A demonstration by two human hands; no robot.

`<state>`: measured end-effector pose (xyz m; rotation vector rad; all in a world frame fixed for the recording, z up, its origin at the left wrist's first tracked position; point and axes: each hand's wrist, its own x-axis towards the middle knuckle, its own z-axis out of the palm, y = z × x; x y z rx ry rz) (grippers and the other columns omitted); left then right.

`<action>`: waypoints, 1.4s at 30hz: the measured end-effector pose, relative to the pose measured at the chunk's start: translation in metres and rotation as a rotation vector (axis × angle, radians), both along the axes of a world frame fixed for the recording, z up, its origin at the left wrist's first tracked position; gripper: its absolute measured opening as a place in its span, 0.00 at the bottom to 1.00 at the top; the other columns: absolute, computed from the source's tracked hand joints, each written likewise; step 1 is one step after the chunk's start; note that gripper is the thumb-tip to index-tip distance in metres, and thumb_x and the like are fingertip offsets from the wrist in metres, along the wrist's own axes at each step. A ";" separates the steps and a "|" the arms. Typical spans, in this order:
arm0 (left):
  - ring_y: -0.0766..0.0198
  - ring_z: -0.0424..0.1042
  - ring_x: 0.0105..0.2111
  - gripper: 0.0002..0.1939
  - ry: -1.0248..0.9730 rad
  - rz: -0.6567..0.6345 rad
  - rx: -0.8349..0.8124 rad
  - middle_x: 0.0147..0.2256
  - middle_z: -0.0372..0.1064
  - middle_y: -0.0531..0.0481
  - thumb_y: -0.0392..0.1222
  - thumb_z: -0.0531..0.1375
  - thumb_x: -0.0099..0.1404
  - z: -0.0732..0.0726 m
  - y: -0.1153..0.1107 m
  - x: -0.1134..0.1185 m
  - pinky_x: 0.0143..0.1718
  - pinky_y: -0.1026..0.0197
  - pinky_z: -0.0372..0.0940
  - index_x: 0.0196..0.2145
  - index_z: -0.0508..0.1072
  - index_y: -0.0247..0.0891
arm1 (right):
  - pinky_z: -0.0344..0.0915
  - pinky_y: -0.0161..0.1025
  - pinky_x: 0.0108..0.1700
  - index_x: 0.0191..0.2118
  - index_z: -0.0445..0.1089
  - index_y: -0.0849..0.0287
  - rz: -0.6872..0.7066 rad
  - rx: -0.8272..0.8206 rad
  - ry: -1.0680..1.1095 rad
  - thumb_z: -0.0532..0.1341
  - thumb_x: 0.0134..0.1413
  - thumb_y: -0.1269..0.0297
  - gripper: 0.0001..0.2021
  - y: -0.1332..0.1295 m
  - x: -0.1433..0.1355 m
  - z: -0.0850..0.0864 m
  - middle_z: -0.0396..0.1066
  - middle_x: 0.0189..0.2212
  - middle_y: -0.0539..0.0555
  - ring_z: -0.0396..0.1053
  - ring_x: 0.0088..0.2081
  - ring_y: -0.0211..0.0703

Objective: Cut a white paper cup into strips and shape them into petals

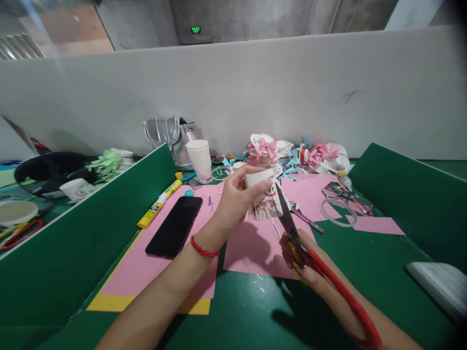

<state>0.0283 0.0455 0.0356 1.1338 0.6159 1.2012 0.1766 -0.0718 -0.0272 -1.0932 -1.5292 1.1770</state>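
My left hand is closed around a white paper cup with a red print. The cup is tilted, and its wall is cut into several narrow strips. In my right hand is a pair of scissors with red and yellow handles. The dark blades reach up to the cup's right side, around its cut edge. Pink paper lies on the table beneath both hands.
A black phone and glue sticks lie to the left, near a stack of paper cups. Pink and blue paper flowers sit at the back. Glasses and a tape ring are right. Green dividers flank the table.
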 end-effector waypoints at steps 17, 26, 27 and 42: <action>0.70 0.69 0.30 0.14 -0.021 0.012 0.006 0.30 0.70 0.55 0.40 0.70 0.46 0.001 0.003 -0.002 0.33 0.65 0.65 0.30 0.71 0.38 | 0.63 0.38 0.26 0.44 0.66 0.51 -0.093 -0.012 0.014 0.56 0.55 0.37 0.23 -0.009 -0.001 0.011 0.64 0.22 0.48 0.66 0.25 0.46; 0.70 0.69 0.29 0.13 -0.009 0.000 -0.016 0.30 0.70 0.55 0.39 0.70 0.47 0.002 0.003 -0.002 0.33 0.65 0.64 0.29 0.71 0.38 | 0.65 0.38 0.28 0.44 0.66 0.51 -0.097 -0.015 0.023 0.56 0.56 0.38 0.23 -0.008 -0.001 0.011 0.64 0.25 0.48 0.66 0.26 0.45; 0.70 0.69 0.29 0.13 -0.010 0.001 -0.016 0.30 0.70 0.56 0.39 0.70 0.46 0.002 0.003 -0.002 0.33 0.65 0.64 0.29 0.71 0.38 | 0.65 0.38 0.29 0.44 0.66 0.51 -0.096 -0.010 0.024 0.56 0.56 0.38 0.22 -0.007 -0.002 0.011 0.64 0.25 0.48 0.66 0.26 0.45; 0.71 0.69 0.24 0.11 -0.027 -0.054 -0.096 0.23 0.70 0.57 0.36 0.70 0.44 0.002 0.006 -0.004 0.28 0.66 0.62 0.25 0.71 0.38 | 0.57 0.36 0.26 0.40 0.65 0.55 -0.133 -0.024 -0.053 0.53 0.58 0.38 0.23 -0.005 0.001 0.010 0.59 0.24 0.47 0.56 0.24 0.40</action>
